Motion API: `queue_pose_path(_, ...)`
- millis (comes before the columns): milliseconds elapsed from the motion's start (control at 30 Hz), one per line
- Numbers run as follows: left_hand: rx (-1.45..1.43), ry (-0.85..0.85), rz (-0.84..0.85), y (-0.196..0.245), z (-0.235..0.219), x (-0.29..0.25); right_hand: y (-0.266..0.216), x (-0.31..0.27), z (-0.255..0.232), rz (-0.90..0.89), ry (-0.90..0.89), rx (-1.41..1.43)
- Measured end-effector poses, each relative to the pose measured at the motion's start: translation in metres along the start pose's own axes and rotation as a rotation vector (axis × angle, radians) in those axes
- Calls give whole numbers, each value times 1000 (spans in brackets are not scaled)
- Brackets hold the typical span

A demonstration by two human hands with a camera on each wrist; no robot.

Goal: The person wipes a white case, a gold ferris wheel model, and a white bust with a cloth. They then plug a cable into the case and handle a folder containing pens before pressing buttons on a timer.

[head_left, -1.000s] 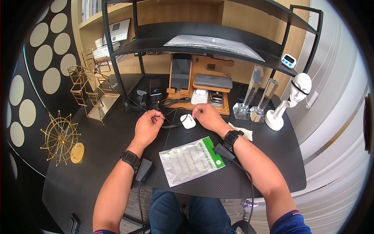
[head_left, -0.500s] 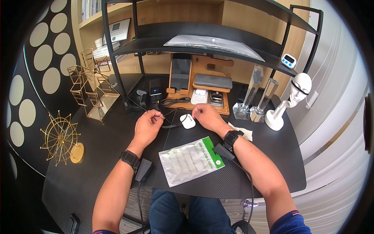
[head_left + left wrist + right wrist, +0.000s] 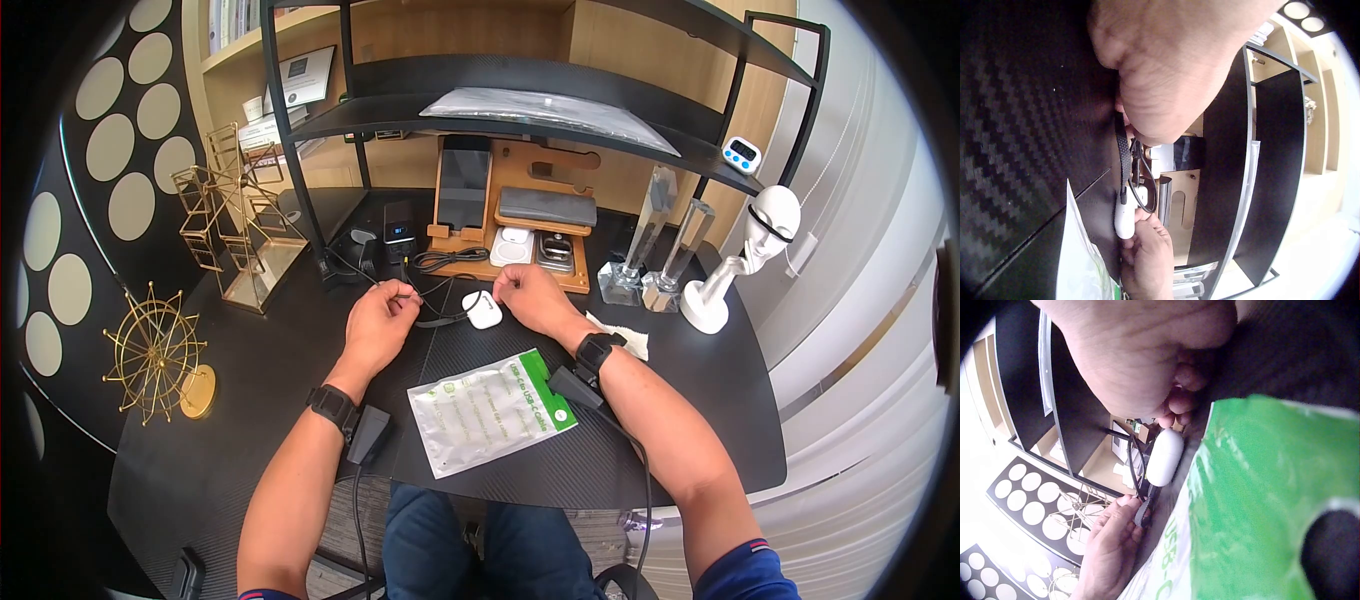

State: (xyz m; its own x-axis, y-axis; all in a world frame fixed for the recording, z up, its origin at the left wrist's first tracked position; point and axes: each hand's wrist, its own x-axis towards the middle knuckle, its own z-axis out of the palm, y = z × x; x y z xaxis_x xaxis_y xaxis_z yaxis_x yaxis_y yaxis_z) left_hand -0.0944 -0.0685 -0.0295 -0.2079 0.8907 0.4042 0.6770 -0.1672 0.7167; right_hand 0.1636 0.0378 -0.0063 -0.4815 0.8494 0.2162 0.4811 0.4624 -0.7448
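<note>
In the head view, my left hand [image 3: 380, 325] pinches a thin black cable or strap between thumb and fingers; the right wrist view shows the dark strap [image 3: 1142, 512] at its fingertips. A white rounded case [image 3: 483, 310] lies between the hands, with a black cord across it. Curled beside the case, my right hand [image 3: 540, 300] has its fingertips at the case's end [image 3: 1165, 456] in the right wrist view; whether they grip anything is hidden. The left wrist view shows a black cable loop [image 3: 1155, 194] by the white case [image 3: 1124, 219].
A green-and-white cable packet [image 3: 490, 415] lies nearest the person. Behind the hands are a wooden dock [image 3: 465, 245], a coiled cable [image 3: 450, 262] and a power device [image 3: 399, 228]. Crystal trophies [image 3: 655, 235] and a white head figure [image 3: 706, 305] stand right, gold wheel models [image 3: 156, 352] left.
</note>
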Motion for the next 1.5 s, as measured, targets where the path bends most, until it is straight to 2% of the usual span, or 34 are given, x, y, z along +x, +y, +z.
queue_pose_path(1500, 22, -6, -13, 5, -2, 0, -5, -2, -1, 10, 9, 3)
